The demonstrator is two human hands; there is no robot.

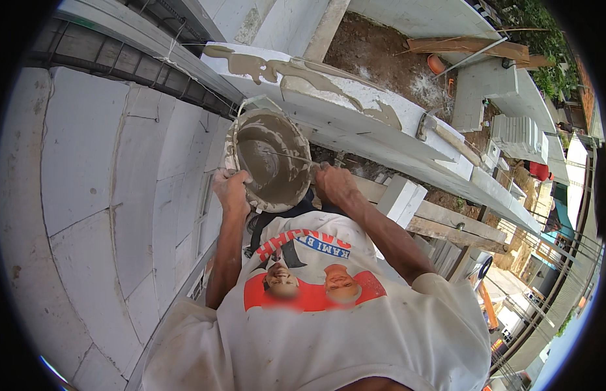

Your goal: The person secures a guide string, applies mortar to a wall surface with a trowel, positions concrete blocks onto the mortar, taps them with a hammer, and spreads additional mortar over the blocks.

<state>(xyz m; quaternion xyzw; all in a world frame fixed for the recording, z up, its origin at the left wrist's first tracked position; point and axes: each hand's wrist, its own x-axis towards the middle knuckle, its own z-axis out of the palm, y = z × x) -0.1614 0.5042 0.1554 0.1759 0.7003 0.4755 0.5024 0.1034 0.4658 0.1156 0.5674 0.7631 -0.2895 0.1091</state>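
A bucket [234, 140] coated with grey mortar is tilted in front of my body, its mouth facing up toward me. My left hand [231, 189] is closed on the near left part of its rim. Wet mortar [264, 171] lies inside. On the right side, my right hand [335, 184] is closed round a tool with a thin metal shank [293, 158]. The shank crosses the rim, and its far end reaches into the bucket. My fingers hide the handle, and the tool's working end cannot be made out.
Beyond the bucket runs a white block wall [355, 120] with mortar smeared on top. A hammer-like tool [449, 138] rests on it. At left stands a tall block wall [85, 156] below steel rebar [120, 68]. Timber planks [456, 229] and a loose white block [402, 199] are at right.
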